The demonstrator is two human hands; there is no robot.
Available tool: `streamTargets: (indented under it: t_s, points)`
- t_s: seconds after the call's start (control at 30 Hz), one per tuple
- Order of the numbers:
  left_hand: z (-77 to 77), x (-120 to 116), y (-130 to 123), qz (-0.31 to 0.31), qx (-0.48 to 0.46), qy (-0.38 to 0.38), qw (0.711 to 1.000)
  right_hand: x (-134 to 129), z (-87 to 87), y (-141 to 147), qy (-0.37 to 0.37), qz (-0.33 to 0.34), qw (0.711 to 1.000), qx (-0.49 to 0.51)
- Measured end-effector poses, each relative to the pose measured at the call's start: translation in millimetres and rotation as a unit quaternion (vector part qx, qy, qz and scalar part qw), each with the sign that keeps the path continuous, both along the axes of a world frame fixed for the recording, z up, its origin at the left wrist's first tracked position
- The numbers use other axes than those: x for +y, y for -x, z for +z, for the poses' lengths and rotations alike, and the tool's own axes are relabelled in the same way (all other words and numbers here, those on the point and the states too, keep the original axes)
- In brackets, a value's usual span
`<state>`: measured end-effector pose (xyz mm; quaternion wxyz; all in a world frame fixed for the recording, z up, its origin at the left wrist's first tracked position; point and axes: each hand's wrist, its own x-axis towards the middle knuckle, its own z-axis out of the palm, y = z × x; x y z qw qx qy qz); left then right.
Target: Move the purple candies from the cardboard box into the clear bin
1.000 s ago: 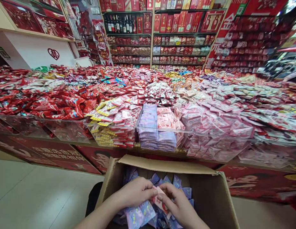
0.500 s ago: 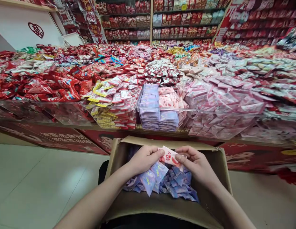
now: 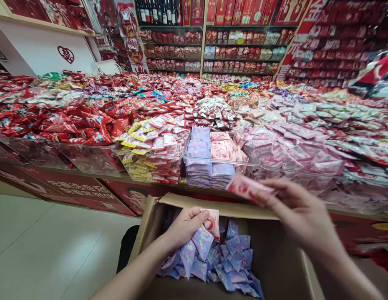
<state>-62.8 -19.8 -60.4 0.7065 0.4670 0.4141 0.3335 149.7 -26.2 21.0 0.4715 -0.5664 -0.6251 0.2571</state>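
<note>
My left hand [image 3: 186, 227] is closed over the cardboard box [image 3: 197, 201]. It pinches a pink candy packet [image 3: 213, 227], and purple candy packets [image 3: 202, 242] hang just beneath its fingers. My right hand [image 3: 303, 214], a little blurred, grips another pink candy packet [image 3: 247, 188] above the box's far right edge. That packet is in front of a clear plastic bin [image 3: 250, 163] with stacked purple packets [image 3: 197, 152] and pink packets [image 3: 221, 146]. Loose purple packets [image 3: 234, 254] lie inside the box.
Neighbouring bins hold yellow-and-white packets [image 3: 150, 141], red packets [image 3: 87, 125] and pale pink packets [image 3: 294, 146]. Behind the display rise shelves [image 3: 244, 52] of goods. A person in red [image 3: 381, 68] is at the far right. Tiled floor [image 3: 40, 246] spreads at left.
My hands have parted. The right hand has moved up and right with a pink packet, while the left stays over the box with another. The view has tilted upward.
</note>
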Motion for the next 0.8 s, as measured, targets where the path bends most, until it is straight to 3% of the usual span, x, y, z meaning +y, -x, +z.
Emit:
streamTargets:
  t_s: [0.1, 0.2, 0.37, 0.47, 0.6, 0.67, 0.8]
  points:
    - [-3.9, -0.2, 1.3, 0.018, -0.009, 0.0, 1.0, 38.1, 49.9, -1.7, -0.119, -0.037, 0.981, -0.15]
    - [-7.6, -0.6, 2.6, 0.026, 0.004, -0.016, 1.0, 81.8, 74.0, 11.3, -0.09, -0.012, 0.947, -0.307]
    - [-12.9, -0.8, 5.3, 0.017, 0.006, -0.034, 0.999, 124.5, 66.5, 36.4, 0.04, 0.084, 0.883, -0.459]
    - [-14.1, -0.8, 6.0, 0.016, 0.016, -0.041, 0.999, 130.0, 60.4, 41.7, 0.079, 0.121, 0.849, -0.509]
    - [-14.2, 0.1, 6.8, 0.006, 0.022, -0.043, 0.999, 130.1, 58.3, 43.5, 0.089, 0.121, 0.803, -0.576]
    - [-15.4, 1.0, 7.6, 0.0, 0.028, -0.049, 0.998, 130.7, 56.7, 44.1, 0.078, 0.115, 0.792, -0.595]
    - [-19.4, 2.3, 8.7, -0.011, 0.034, -0.056, 0.998, 135.3, 53.5, 43.9, 0.081, 0.107, 0.797, -0.589]
